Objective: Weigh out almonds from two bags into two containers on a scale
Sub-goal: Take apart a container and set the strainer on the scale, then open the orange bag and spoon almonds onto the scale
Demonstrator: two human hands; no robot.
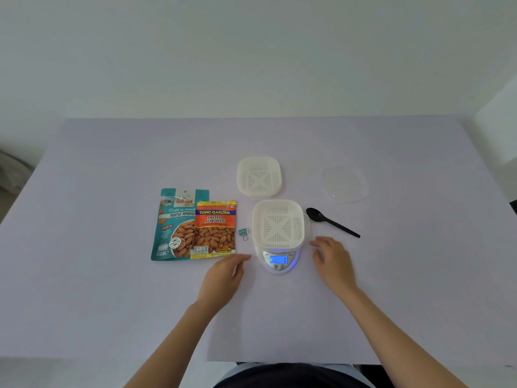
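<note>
Head view, looking down on a lilac-covered table [112,191]. Near the middle, a little toward the near edge, a small digital scale [278,261], lit blue and reading 0, with an empty white slotted container [278,224] seated on its platform. Just behind, toward the far edge, a second slotted container [258,176] of the same kind, also empty, flat on the table. Further toward the right edge, a clear lid [344,183], apart from both. Between lid and scale, a black plastic spoon [331,222], bowl end nearest the scale, nothing in it. Toward the left edge from the scale, two almond bags lying flat and face up: a teal roasted-almond bag [173,228], overlapped along its right side by an orange salted-almond bag [214,231]; opened or sealed, impossible to tell. Between the orange bag and the scale, a small teal binder clip [244,233], clamped on nothing. As for the hands: left hand [223,278] released, fingers straight, tips just beside the orange bag's near corner, gripping nothing; right hand [333,261] likewise loose and spread, just beside the scale's right flank, empty. Judged from this: layout and zeroing done, weighing itself not yet begun. No almonds in either container, so both portions left to pour, plus the swap of containers on the scale.
</note>
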